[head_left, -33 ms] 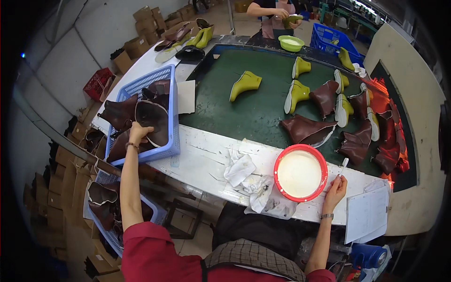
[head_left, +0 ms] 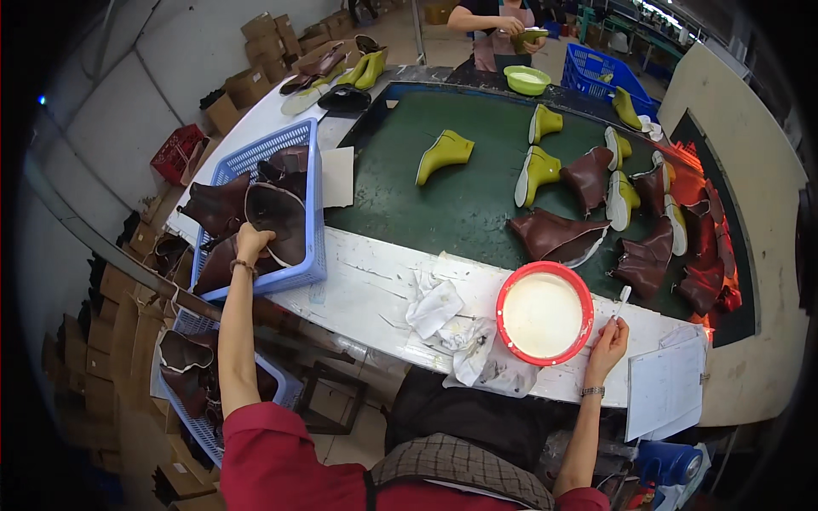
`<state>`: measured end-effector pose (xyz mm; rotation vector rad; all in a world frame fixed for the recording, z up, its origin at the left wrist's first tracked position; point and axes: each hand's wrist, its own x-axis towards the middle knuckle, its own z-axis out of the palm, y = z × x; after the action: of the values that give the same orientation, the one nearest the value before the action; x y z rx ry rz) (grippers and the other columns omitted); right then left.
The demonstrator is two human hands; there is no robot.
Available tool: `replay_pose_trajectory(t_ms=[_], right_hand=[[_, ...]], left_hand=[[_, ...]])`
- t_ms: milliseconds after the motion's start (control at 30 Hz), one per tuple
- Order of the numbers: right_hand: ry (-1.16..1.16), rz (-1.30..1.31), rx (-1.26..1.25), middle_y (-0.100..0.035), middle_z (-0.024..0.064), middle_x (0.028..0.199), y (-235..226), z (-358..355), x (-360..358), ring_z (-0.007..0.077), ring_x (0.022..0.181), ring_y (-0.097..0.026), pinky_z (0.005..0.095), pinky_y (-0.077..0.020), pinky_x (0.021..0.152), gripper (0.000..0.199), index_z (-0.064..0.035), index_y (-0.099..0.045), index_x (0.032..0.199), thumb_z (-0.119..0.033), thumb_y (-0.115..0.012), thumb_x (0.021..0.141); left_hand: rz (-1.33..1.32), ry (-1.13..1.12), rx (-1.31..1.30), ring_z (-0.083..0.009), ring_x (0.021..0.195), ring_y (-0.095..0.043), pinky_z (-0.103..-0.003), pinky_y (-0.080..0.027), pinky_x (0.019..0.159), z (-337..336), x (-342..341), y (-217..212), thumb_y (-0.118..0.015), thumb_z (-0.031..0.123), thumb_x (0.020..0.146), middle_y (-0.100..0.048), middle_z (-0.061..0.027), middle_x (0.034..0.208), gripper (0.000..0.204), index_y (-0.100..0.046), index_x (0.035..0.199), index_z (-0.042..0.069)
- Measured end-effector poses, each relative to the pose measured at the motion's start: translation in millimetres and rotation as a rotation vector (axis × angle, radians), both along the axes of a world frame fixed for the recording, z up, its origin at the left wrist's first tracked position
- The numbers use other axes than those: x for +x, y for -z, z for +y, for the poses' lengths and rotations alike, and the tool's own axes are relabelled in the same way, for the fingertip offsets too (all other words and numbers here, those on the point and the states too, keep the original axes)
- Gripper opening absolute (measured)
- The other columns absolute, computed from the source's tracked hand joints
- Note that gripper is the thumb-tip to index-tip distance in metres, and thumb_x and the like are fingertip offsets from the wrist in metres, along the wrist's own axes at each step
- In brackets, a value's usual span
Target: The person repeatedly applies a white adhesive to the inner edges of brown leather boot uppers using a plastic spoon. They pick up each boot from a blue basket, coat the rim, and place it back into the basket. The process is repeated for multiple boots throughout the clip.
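My left hand [head_left: 252,245] reaches into a blue plastic basket [head_left: 317,213] at the left of the table, closed on the edge of a dark brown leather boot upper [head_left: 281,213]. More brown uppers [head_left: 213,209] lie around it in the basket. My right hand [head_left: 608,341] is closed on a small brush [head_left: 625,298] with a white head, held upright beside a red bowl [head_left: 504,328] of creamy white liquid. Crumpled white cloths [head_left: 436,308] lie left of the bowl.
Across the green belt [head_left: 383,187] stand yellow-green boots [head_left: 446,155] and brown uppers [head_left: 558,234], some in a red-lit opening [head_left: 711,221]. Papers [head_left: 665,387] lie at right. A second basket [head_left: 281,387] stands lower left. Opposite, a person [head_left: 494,38] handles a green boot near a green bowl [head_left: 528,81].
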<state>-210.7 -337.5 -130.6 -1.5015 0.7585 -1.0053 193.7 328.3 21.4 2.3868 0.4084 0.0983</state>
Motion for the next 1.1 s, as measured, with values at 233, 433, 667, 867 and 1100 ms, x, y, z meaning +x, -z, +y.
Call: replay_pose_trajectory(t_ms=[233,433,667,867,1100], right_hand=[[0.000,0.010,-0.020,-0.051,-0.0049,0.074,-5,-1,-9,0.0013,0.061,-0.040,0.0190,-0.0302,0.052,0.022,-0.0003,-0.059,0.118,-0.020,-0.055,0.107],[0.007,0.022,-0.040,-0.051,-0.0043,0.073,-5,7,-10,0.0014,0.061,-0.041,0.0197,-0.0305,0.051,0.023,-0.0004,-0.060,0.117,-0.021,-0.054,0.108],[-0.071,0.008,0.110,-0.055,-0.0026,0.076,-32,15,-5,0.0022,0.061,-0.043,0.0192,-0.0333,0.052,0.024,-0.0010,-0.062,0.118,-0.021,-0.054,0.108],[-0.082,0.157,-0.428,-0.065,0.0020,0.084,-62,-1,-19,0.0085,0.065,-0.054,0.0259,-0.0425,0.058,0.018,-0.0016,-0.072,0.110,-0.015,-0.068,0.098],[-0.234,0.601,-0.691,-0.068,0.0063,0.086,-135,37,-39,0.0251,0.073,-0.067,0.0360,-0.0501,0.063,0.015,-0.0084,-0.078,0.097,-0.020,-0.076,0.087]], left_hand=[[-0.789,0.272,0.425,-0.0372,0.086,-0.066,-0.044,-0.049,0.077,-55,-59,-110,-0.068,0.012,0.090,-0.067,-0.0198,0.097,0.019,-0.070,0.105,0.001],[-0.764,0.583,1.068,-0.0263,0.103,-0.062,-0.047,-0.040,0.099,-157,-164,-231,-0.064,0.008,0.087,-0.068,-0.0079,0.095,0.021,-0.076,0.101,0.017],[-0.389,1.335,1.827,-0.0234,0.112,-0.063,-0.059,-0.025,0.116,-290,-169,-81,-0.065,0.023,0.088,-0.074,-0.0033,0.096,0.017,-0.082,0.089,0.019],[-0.416,1.756,0.899,-0.0284,0.095,-0.070,-0.040,-0.055,0.081,-355,-152,3,-0.063,0.008,0.085,-0.074,-0.0061,0.096,0.028,-0.076,0.106,0.020],[-0.843,1.298,0.327,-0.0366,0.127,-0.054,-0.050,-0.039,0.109,-320,-172,-54,-0.082,0.015,0.073,-0.057,-0.0160,0.138,0.062,-0.062,0.133,0.012]])
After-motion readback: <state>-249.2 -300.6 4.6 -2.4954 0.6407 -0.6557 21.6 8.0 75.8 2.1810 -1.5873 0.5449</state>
